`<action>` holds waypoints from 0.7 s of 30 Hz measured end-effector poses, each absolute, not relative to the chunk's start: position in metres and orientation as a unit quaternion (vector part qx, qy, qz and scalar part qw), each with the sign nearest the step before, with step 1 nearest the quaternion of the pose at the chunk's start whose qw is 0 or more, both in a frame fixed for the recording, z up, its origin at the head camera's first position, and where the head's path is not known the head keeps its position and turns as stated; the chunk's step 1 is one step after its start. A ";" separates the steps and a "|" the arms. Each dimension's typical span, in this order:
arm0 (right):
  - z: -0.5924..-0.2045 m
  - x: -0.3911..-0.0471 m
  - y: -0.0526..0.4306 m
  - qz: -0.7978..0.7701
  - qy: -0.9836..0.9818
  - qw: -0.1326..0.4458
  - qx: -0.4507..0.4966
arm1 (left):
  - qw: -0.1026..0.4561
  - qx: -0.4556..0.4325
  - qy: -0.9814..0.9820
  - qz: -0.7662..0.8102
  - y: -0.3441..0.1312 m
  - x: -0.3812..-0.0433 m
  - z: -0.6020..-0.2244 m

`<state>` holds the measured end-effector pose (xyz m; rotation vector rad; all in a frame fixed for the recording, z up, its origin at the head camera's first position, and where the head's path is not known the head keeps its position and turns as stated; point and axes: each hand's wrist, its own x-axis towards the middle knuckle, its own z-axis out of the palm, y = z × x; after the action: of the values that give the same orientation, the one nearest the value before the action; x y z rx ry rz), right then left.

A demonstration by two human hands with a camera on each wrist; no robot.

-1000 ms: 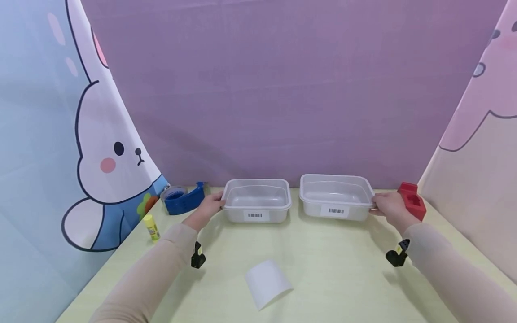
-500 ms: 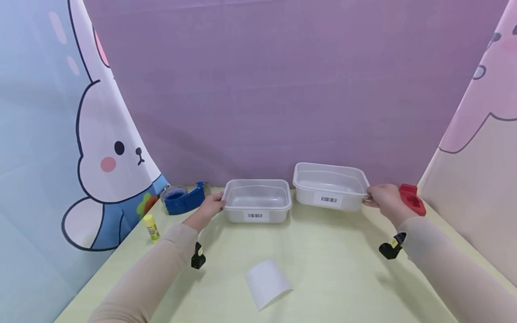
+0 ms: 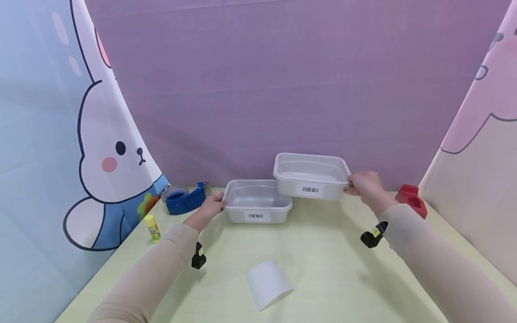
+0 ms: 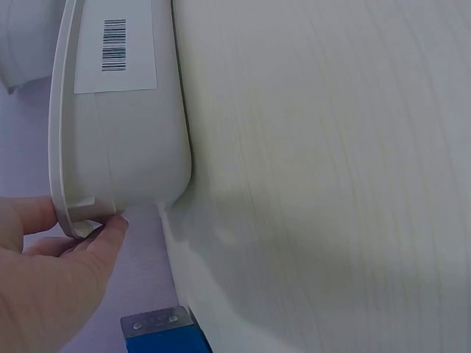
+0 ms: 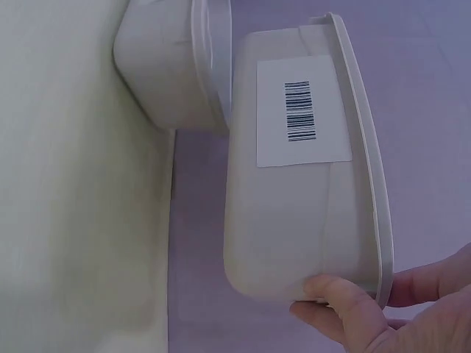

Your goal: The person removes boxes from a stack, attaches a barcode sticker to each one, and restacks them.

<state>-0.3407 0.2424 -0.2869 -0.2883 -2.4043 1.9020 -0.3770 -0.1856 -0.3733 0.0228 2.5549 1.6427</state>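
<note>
Two whitish plastic containers with barcode labels are at the back of the table. The left container (image 3: 238, 216) stands on the tabletop, and my left hand (image 3: 207, 211) pinches its rim at the left end. In the left wrist view the thumb and fingers (image 4: 109, 239) close on that rim corner. My right hand (image 3: 368, 188) grips the right end of the other container (image 3: 331, 190), held in the air, slightly tilted. Its left end overlaps the right rear part of the standing container in the head view. In the right wrist view, fingers (image 5: 346, 298) press beneath its rim.
A blue tape dispenser (image 3: 187, 202) and a yellow glue stick (image 3: 152, 228) stand on the left. At the right edge sits a red object (image 3: 412, 200). A curled white paper sheet (image 3: 267, 285) lies near the front. A purple curtain (image 3: 258, 89) hangs behind.
My right hand has raised its container off the table and carried it left, towards the standing container. The left hand and its container have stayed in place.
</note>
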 end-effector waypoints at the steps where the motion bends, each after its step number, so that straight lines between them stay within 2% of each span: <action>1: -0.285 -0.341 0.238 0.619 -0.779 0.030 -0.092 | 0.052 0.007 0.840 0.541 -0.186 -0.377 -0.373; 10: -0.275 -0.349 0.193 0.624 -0.776 0.020 -0.085 | 0.052 -0.002 0.836 0.546 -0.187 -0.379 -0.375; 21: -0.285 -0.361 0.145 0.654 -0.749 0.032 -0.095 | 0.053 -0.007 0.840 0.540 -0.186 -0.379 -0.374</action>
<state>-0.3606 0.1451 -0.2847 -0.2939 -2.3073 2.0145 -0.3791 -0.1859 -0.3740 -0.0215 2.5526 1.6425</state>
